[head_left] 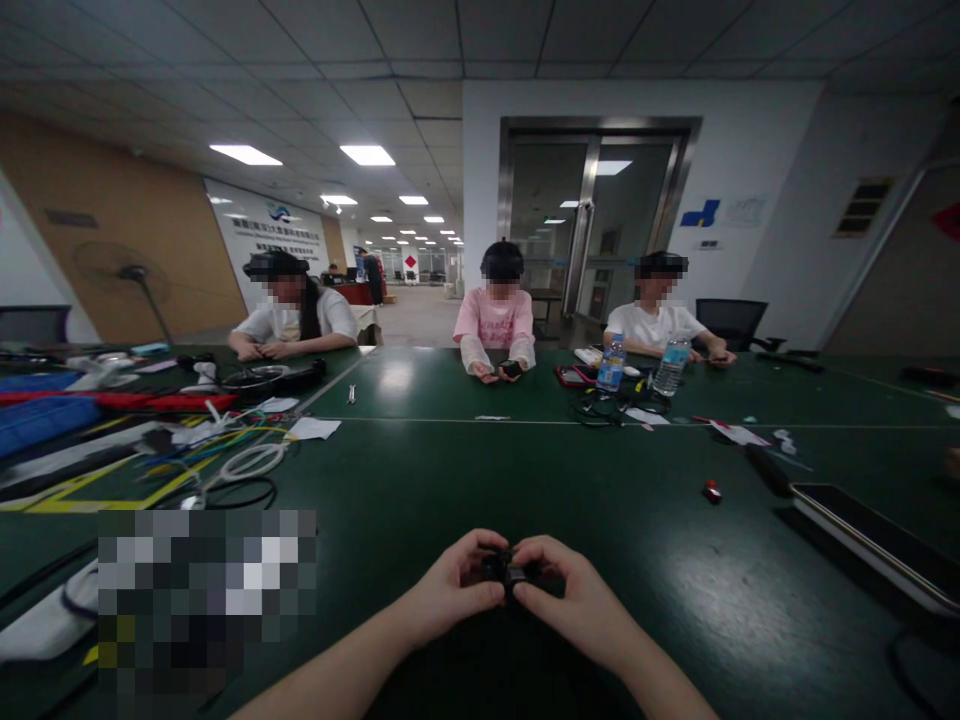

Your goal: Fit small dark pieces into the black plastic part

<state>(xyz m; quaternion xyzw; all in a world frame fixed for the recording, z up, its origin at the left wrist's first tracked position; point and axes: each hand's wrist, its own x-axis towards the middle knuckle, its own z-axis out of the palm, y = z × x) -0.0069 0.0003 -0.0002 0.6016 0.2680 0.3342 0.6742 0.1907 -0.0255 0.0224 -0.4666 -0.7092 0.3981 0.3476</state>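
Note:
Near the front of the dark green table (390, 480), both my hands close around a small black object (517, 574). My left hand (461, 580) pinches its left end between thumb and fingers. On the other side, my right hand (566, 590) grips the right part, thumb in front and fingers behind. The object looks like a small black device or part with a lighter face in the middle; its exact kind does not show. Much of it is covered by my fingers.
Tangled cables (255, 460) and a blue tray (45, 425) lie at left. Rightward are a tablet-like device (877, 540), a small red item (712, 491) and water bottles (673, 365), (612, 364). A wrench (352, 394) lies farther off. Three people sit across the table.

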